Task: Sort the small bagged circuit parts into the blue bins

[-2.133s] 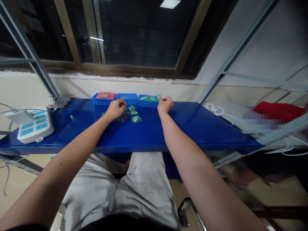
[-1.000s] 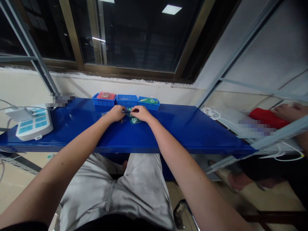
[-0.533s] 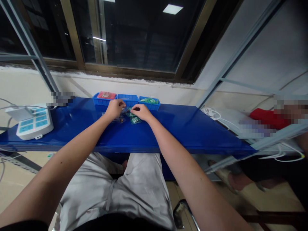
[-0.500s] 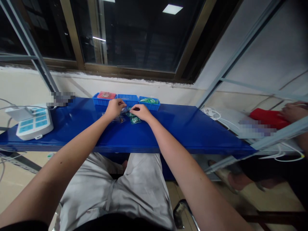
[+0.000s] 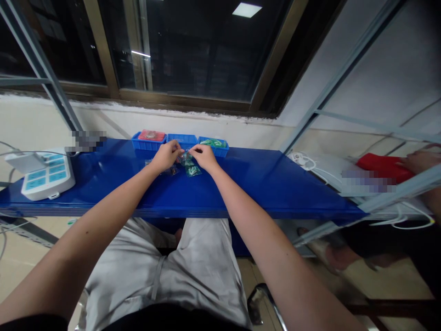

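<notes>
Right hand [image 5: 206, 157] rose about level with the left hand [image 5: 166, 155] since half a second earlier. Both grips were pinched, tips together, seemingly on the small clear bag [image 5: 186, 158] between them; contents unreadable. Step wanted a light fingertip pinch near the edges, even pull. Bag's facing and long axis: too small to tell. Green packet [image 5: 193, 171] lay on the table [image 5: 275, 179], just bodyward of the right grip; blue bins [image 5: 148, 145] sat beyond both.

Workshop: blue worktop [image 5: 262, 184], metal uprights [image 5: 29, 48], row of blue parts bins [image 5: 182, 139], small bagged parts [image 5: 193, 171], white multi-socket power strip [image 5: 50, 177]; second, pale worktop [image 5: 330, 165] alongside.
</notes>
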Demonstrator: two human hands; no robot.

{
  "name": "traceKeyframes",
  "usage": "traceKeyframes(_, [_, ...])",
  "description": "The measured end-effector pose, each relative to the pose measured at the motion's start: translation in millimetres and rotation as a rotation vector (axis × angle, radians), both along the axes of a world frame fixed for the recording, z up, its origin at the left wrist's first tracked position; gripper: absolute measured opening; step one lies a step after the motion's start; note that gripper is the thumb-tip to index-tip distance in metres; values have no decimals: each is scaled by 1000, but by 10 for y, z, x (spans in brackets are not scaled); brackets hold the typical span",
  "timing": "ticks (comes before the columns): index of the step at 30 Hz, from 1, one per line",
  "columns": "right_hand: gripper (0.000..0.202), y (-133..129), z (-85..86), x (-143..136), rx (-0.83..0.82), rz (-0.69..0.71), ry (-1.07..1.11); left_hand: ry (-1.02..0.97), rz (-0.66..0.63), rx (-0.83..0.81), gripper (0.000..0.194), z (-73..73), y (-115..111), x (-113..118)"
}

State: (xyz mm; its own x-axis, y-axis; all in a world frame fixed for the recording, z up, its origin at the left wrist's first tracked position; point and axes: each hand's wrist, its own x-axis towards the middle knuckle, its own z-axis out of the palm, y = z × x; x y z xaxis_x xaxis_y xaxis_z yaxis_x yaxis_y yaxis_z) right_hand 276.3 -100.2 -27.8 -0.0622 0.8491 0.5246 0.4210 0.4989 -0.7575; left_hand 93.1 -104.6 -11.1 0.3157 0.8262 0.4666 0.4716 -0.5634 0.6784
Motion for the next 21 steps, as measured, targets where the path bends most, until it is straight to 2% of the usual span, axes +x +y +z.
traceKeyframes(6, [8,-25,22,5,-5,-11,33,5,-38,-84,6,-47,72,-11])
traceKeyframes(14, [8,-97,62,-7,49,-27,34,87,-48,-37,7,-48,87,-44])
traceKeyframes(19, [10,-136,76,-28,-56,45,101,42,-41,-147,6,-5,41,-22])
traceKeyframes(21, [10,-139,78,-37,-114,64,162,-38,-54,-227,5,27,20,-4])
